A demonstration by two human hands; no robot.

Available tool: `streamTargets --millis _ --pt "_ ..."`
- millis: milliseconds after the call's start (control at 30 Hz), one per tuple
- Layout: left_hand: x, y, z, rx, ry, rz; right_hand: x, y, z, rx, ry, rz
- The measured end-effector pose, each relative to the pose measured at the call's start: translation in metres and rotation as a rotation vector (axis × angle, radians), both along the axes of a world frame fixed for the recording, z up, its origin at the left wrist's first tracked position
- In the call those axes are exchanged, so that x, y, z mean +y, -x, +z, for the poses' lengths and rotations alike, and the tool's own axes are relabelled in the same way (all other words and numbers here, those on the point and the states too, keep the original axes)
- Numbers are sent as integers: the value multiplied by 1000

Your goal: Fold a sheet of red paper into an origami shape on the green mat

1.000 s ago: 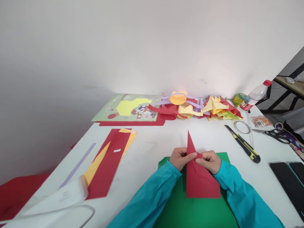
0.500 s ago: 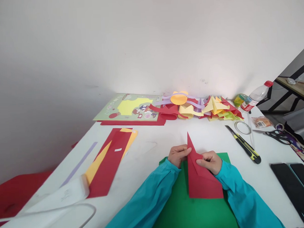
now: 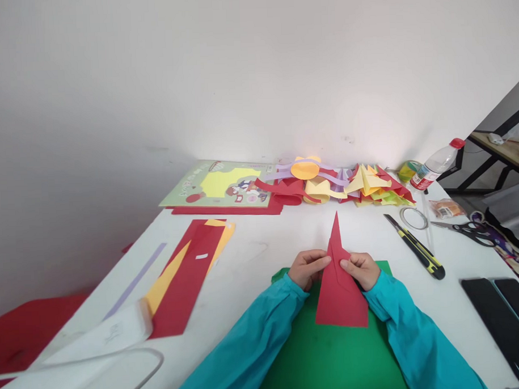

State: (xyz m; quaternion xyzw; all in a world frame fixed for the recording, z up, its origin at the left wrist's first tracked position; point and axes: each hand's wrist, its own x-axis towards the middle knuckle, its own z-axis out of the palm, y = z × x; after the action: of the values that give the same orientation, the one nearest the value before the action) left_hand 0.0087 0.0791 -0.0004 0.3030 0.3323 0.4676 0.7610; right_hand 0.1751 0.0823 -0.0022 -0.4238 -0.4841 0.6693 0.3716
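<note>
A folded sheet of red paper [image 3: 340,296] is held up between both hands, its narrow point toward the wall and its wide end toward me. My left hand [image 3: 308,267] pinches its left edge, thumb on top. On the right edge, my right hand [image 3: 361,269] grips the paper with the thumb on the front face and the fingers behind. Crease lines and a folded flap show on the upper half. Beneath the hands lies a green sheet [image 3: 333,362], partly covered by my sleeves.
Red and orange paper strips [image 3: 190,276] lie left, near a white device [image 3: 106,330]. Folded paper crafts [image 3: 322,184] and a printed pad [image 3: 216,182] line the wall. A utility knife [image 3: 414,247], tape roll [image 3: 413,218], scissors [image 3: 469,231], bottle [image 3: 437,165] and black phone-like slabs [image 3: 491,317] sit right.
The red paper has turned so its point leans right and stands higher, with its wide end shifted left. My right hand has shifted slightly along its edge; both hands keep hold.
</note>
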Motion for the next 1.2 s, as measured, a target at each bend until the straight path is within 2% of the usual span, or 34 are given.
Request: streamTargets --millis 200,433,633,867,1200 --pt "1 -1 -4 108 -66 39 0 0 -5 -86 -110 29" --pt "-1 -1 3 170 -159 -3 -1 2 2 -162 -140 93" --pt "1 -2 2 197 -179 -40 0 1 3 -177 -178 34" --pt "-5 -2 2 281 -246 -199 4 -2 5 -180 -236 -93" --pt "-4 0 1 320 -248 -216 4 -3 5 -206 -260 -118"
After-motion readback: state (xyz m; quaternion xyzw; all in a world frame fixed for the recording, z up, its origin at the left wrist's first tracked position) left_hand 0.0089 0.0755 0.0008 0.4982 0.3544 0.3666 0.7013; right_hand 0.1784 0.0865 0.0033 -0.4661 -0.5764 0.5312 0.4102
